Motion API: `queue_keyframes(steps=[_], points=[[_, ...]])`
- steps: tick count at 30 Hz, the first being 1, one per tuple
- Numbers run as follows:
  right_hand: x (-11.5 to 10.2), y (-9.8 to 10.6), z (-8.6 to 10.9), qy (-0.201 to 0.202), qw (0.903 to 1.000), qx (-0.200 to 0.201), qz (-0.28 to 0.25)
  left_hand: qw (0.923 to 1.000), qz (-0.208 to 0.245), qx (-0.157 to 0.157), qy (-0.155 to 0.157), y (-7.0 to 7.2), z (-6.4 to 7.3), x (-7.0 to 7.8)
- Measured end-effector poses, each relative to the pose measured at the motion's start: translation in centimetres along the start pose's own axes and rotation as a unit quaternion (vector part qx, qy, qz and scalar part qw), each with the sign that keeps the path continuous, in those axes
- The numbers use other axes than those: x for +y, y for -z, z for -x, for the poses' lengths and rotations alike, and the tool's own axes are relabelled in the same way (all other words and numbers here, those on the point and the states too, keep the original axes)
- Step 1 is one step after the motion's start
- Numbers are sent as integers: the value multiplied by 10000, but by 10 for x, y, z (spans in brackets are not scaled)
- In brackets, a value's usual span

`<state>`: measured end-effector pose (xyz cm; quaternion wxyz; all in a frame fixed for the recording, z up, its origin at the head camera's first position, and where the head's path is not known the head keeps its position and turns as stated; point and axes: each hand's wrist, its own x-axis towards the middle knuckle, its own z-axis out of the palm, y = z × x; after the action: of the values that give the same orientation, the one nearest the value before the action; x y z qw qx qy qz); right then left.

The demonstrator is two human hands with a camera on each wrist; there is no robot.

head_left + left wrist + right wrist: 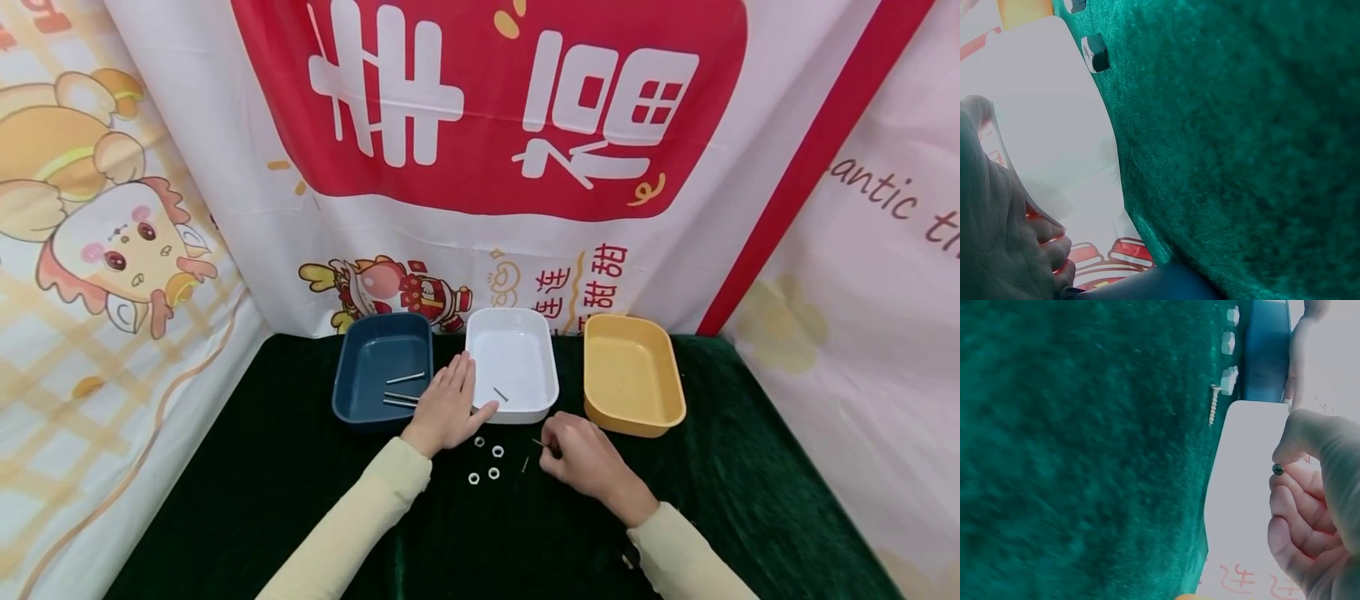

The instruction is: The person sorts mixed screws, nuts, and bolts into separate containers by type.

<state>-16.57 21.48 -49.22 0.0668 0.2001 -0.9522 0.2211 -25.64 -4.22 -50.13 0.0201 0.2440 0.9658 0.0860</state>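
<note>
My right hand [581, 454] pinches a small screw [1278, 469] between thumb and forefinger, just in front of the white bin's right corner. In the right wrist view its cross-slotted head faces the camera. My left hand [446, 404] has its fingers straight and lies along the left side of the white bin [512, 350], thumb over the front rim. Inside that bin is one screw [500, 394]. Another screw [525, 464] lies on the green cloth beside several hex nuts [493, 473], between the two hands.
To the left stands a blue bin [360, 342] holding several long bolts [405, 378], partly covered by my left hand. A yellow bin [633, 367] stands to the right. Behind the bins hangs a printed cloth [487, 183], and dark green velvet [300, 500] covers the table.
</note>
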Motion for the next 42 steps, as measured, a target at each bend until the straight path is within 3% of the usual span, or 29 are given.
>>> queue_keyframes(steps=[19, 31, 42], points=[[-5, 25, -29, 288, 9966, 741, 195, 9999, 96, 33, -57, -1, 1, -1], [-3, 21, -60, 207, 9952, 920, 264, 9999, 40, 57, -79, -1, 2, -2], [7, 15, -86, -162, 9966, 800, 114, 9999, 46, 70, -74, 1, 3, -1]])
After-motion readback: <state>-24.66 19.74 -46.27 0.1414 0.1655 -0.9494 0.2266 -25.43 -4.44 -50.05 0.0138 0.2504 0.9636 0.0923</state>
